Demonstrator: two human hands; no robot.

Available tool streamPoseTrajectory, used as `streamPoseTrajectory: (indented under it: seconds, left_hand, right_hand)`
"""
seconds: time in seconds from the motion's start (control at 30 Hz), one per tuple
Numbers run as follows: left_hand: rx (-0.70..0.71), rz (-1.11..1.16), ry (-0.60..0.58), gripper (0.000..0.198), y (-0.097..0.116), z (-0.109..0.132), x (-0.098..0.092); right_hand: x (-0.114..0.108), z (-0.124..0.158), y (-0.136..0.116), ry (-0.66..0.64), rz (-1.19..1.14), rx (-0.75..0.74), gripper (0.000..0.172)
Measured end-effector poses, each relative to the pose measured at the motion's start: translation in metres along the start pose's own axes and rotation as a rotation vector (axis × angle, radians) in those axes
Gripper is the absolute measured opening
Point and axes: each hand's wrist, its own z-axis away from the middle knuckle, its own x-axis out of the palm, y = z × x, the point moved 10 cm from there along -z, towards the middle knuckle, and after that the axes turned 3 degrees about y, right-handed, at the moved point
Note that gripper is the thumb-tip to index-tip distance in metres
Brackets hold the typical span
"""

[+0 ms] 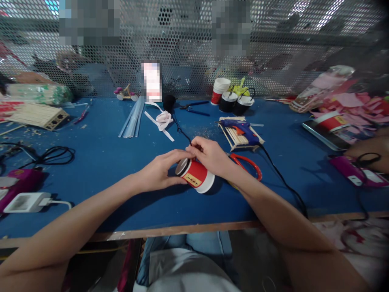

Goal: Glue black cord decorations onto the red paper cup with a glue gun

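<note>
A paper cup [194,176] with a red band and a yellow label lies tilted on its side over the blue table. A black strip runs round its left end. My left hand [158,168] is closed round that end, with the thumb below and the fingers above. Over the top of the cup, my right hand [209,154] is closed in a pinch on a thin black cord [184,132]. The cord leads back to a dark ball of cord [169,103]. My fingertips partly hide where cord and cup meet.
A blue glue gun [240,129] rests on a stick rack right of my hands, near red-handled scissors [247,164]. Pliers [194,108], white ribbon [164,118], glue sticks [133,118] and stacked cups [221,90] stand behind. Another person's hand [369,150] is at right.
</note>
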Motion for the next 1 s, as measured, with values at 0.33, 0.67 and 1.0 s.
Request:
streamPoseTrajectory:
  seconds: [0.33,0.67,1.0]
  left_hand:
    - [-0.061,-0.034,-0.030,0.053,-0.002,0.000,0.001]
    - [-0.073,-0.068,-0.016,0.052,-0.003,0.000,-0.001]
    - [-0.043,-0.158,0.076,0.044,-0.002,-0.003,-0.015]
  right_hand:
    - [0.003,-0.011,0.005,-0.017,-0.104,0.008,0.020]
    - [-0.085,-0.014,0.036,0.228,0.227,0.210,0.031]
    - [-0.137,-0.001,0.133,0.055,0.882,0.471,0.031]
